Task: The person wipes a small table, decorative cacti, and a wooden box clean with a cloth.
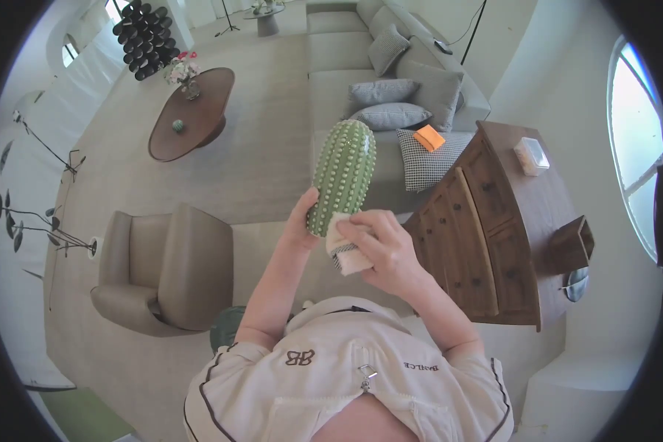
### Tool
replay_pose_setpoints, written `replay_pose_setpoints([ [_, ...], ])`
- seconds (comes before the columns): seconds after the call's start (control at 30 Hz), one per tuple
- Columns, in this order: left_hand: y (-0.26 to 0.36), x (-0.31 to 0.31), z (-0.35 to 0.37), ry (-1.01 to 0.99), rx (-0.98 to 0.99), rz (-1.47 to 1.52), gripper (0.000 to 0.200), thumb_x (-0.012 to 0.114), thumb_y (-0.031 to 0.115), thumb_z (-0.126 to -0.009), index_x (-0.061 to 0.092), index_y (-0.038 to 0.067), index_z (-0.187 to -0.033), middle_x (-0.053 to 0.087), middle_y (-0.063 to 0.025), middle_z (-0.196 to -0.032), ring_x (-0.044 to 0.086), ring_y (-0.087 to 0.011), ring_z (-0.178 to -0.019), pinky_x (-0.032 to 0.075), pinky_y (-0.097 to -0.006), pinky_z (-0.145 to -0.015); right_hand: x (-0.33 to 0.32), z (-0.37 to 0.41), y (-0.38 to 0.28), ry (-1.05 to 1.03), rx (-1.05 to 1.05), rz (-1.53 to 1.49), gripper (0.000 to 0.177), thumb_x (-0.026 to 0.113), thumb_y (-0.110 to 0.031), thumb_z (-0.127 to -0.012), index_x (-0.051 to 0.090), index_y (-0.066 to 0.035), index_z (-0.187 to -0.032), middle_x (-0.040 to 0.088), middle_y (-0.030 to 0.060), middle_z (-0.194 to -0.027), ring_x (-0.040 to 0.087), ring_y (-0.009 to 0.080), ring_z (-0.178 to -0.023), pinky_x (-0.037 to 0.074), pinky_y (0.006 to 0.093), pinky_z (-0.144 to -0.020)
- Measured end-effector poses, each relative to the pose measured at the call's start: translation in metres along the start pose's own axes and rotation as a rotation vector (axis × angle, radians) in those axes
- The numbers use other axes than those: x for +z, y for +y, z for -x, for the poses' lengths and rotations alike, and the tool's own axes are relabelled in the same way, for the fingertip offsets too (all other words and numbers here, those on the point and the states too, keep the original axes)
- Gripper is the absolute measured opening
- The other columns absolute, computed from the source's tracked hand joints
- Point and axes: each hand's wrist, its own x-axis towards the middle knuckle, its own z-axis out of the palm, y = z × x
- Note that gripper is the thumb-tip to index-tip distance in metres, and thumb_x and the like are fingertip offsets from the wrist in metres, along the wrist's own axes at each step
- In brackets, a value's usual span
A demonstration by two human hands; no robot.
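Note:
A green cactus ornament (344, 166) with rows of pale bumps is held up in front of my body, its top leaning slightly right. My left hand (300, 221) grips it near its lower left side, the thumb against the surface. In my right hand (381, 247) is a white cloth (345, 250) with a dark striped edge, pressed against the lower right part of the cactus. The cloth and fingers hide some of the cactus's bottom end.
To the right stands a wooden chest of drawers (486, 228) bearing a clear box (532, 156) and a wooden holder (569, 247). A grey sofa (339, 55) with cushions and an orange cloth (429, 138) lies ahead. An armchair (166, 265) and oval table (217, 92) are left.

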Motion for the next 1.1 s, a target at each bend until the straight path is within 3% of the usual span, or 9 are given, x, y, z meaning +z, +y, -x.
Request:
replay_pose_setpoints([
  [0.2,-0.005,-0.01,0.004,0.028,0.039,0.067,0.051,0.051,0.043,-0.09,0.053,0.002,-0.122,0.063,-0.014,-0.113,0.062,-0.0264,-0.101,0.051,-0.0405,-0.082,-0.027,-0.018,0.016,0.105,0.081,-0.11,0.033,0.068,-0.016,-0.078,0.065,-0.009,-0.11,0.055,0.0129,-0.107,0.055,0.027,-0.09,0.045,0.0348,-0.077],
  [0.27,-0.002,-0.003,0.005,-0.108,-0.034,0.126,0.055,0.053,0.043,-0.089,0.049,0.003,-0.127,0.058,-0.0161,-0.122,0.056,-0.0319,-0.109,0.048,-0.0513,-0.085,-0.039,-0.03,0.026,0.198,0.102,-0.097,0.033,0.063,-0.006,-0.078,0.064,-0.006,-0.111,0.054,0.0138,-0.105,0.056,0.0269,-0.09,0.045,0.034,-0.077],
  [0.4,0.0,0.007,0.008,-0.199,-0.099,0.117,0.058,0.049,0.044,-0.091,0.046,0.002,-0.131,0.055,-0.0165,-0.126,0.053,-0.0325,-0.114,0.045,-0.0575,-0.091,-0.046,-0.039,0.038,0.19,0.146,-0.103,0.046,0.055,0.009,-0.072,0.062,-0.006,-0.116,0.053,0.0122,-0.108,0.054,0.0262,-0.097,0.043,0.0345,-0.082],
  [0.5,0.001,0.009,0.009,-0.146,-0.076,0.191,0.058,0.054,0.043,-0.089,0.046,0.003,-0.13,0.055,-0.0174,-0.126,0.053,-0.0346,-0.114,0.045,-0.0575,-0.09,-0.038,-0.035,0.031,0.167,0.082,-0.025,0.044,0.062,0.005,-0.074,0.062,-0.006,-0.117,0.052,0.0129,-0.108,0.054,0.0274,-0.096,0.045,0.0359,-0.081],
  [0.6,-0.003,0.005,0.008,0.017,0.051,0.154,0.052,0.052,0.042,-0.09,0.054,0.002,-0.122,0.062,-0.0152,-0.116,0.059,-0.0279,-0.106,0.048,-0.0424,-0.088,-0.021,-0.023,0.02,0.092,0.027,0.028,0.036,0.066,-0.021,-0.083,0.062,-0.007,-0.116,0.053,0.0153,-0.108,0.052,0.0295,-0.093,0.044,0.0376,-0.078],
  [0.7,0.0,0.01,0.008,0.063,0.099,0.118,0.048,0.049,0.043,-0.091,0.058,0.002,-0.114,0.065,-0.0135,-0.108,0.061,-0.0255,-0.1,0.048,-0.0371,-0.084,-0.008,-0.015,0.005,0.096,-0.044,0.047,0.032,0.064,-0.013,-0.083,0.06,-0.006,-0.114,0.053,0.0154,-0.107,0.055,0.0296,-0.09,0.045,0.0379,-0.075],
  [0.9,0.003,0.015,0.011,-0.135,-0.015,0.209,0.069,0.049,0.052,-0.087,0.045,-0.003,-0.129,0.051,-0.0249,-0.126,0.051,-0.0354,-0.115,0.039,-0.0455,-0.101,-0.008,-0.006,0.002,-0.002,-0.046,-0.147,0.033,0.067,-0.018,-0.081,0.061,-0.006,-0.112,0.053,0.0121,-0.109,0.054,0.0273,-0.09,0.045,0.0375,-0.077],
  [1.0,-0.002,0.01,0.016,0.061,0.059,0.158,0.055,0.052,0.043,-0.089,0.053,-0.001,-0.122,0.061,-0.0185,-0.114,0.059,-0.0302,-0.103,0.048,-0.0428,-0.087,-0.023,-0.02,0.01,0.146,0.066,-0.202,0.033,0.063,-0.028,-0.084,0.064,-0.009,-0.112,0.055,0.0125,-0.106,0.056,0.0251,-0.089,0.045,0.0339,-0.077],
  [1.1,0.0,0.021,0.013,-0.074,-0.025,0.252,0.065,0.051,0.044,-0.085,0.044,-0.003,-0.13,0.055,-0.0246,-0.122,0.056,-0.0428,-0.105,0.052,-0.0453,-0.082,-0.034,-0.035,0.021,0.242,0.098,-0.162,0.036,0.052,-0.006,-0.077,0.064,-0.007,-0.111,0.055,0.0136,-0.106,0.056,0.0274,-0.091,0.046,0.0358,-0.077],
])
